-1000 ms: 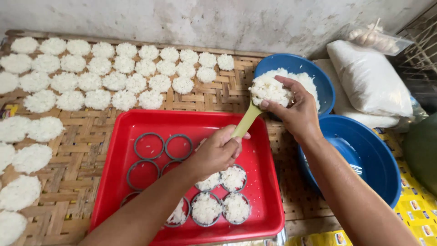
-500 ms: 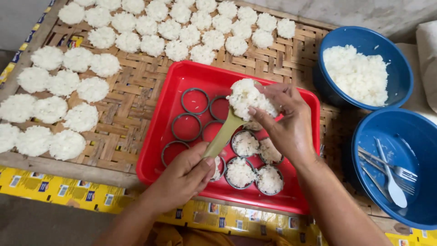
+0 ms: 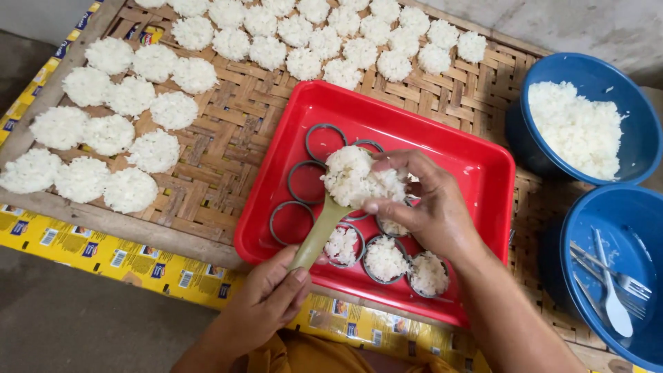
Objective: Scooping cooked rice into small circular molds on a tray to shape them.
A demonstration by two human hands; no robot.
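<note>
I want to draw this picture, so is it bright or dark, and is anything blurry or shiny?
Head view: soft, even daylight, only faint shadows; the rice scoop, left hand and right hand look sharp; a pale sheen runs along the red tray rim; the mat edges bend slightly from the wide lens.
</note>
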